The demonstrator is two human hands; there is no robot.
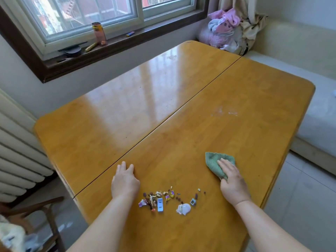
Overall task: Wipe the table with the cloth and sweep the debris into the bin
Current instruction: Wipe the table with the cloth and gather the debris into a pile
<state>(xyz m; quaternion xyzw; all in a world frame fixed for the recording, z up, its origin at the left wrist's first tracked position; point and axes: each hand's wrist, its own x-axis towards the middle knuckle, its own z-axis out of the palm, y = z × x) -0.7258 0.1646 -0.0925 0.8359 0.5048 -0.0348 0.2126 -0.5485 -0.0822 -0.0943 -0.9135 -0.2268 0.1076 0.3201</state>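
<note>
A glossy yellow wooden table (181,110) fills the view. My right hand (232,182) presses flat on a folded green cloth (213,161) near the table's right front. A loose pile of debris (167,199) lies between my two hands: several small scraps, wrappers, a pale blue clip and a white crumpled piece. My left hand (125,180) rests palm down on the wood just left of the pile, fingers together, holding nothing. A faint white smear (223,112) marks the table further back on the right. No bin is in view.
A dark seam (163,122) runs diagonally across the table. A radiator (16,157) stands at the left and a wooden chair (36,215) at the lower left. The windowsill (101,46) holds a pink bottle. A white bench (309,88) with piled clothes is at the right.
</note>
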